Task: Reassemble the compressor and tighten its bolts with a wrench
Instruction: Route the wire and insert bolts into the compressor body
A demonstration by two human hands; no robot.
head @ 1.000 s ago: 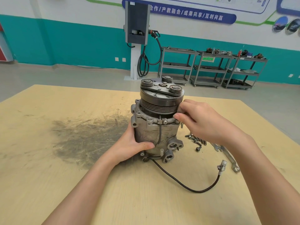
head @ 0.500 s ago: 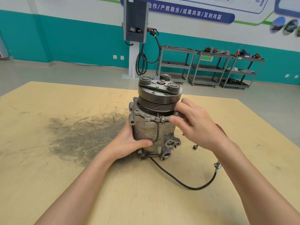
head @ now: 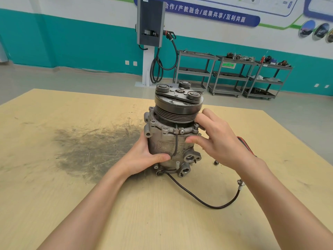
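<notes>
Head view shows the compressor (head: 173, 134) upright mid-frame, your left hand (head: 144, 157) gripping its body. Your right hand (head: 216, 139) fingers a flange bolt (head: 196, 126); wrench tightening seems still ahead.

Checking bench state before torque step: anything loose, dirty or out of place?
Yes. One loose bolt lies on the table, right of the compressor. A dark grimy smear stains the table to its left. The compressor's cable trails unplugged toward the front.

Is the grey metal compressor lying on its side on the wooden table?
No, the grey metal compressor stands upright on the wooden table, pulley on top, left hand gripping its body.
</notes>
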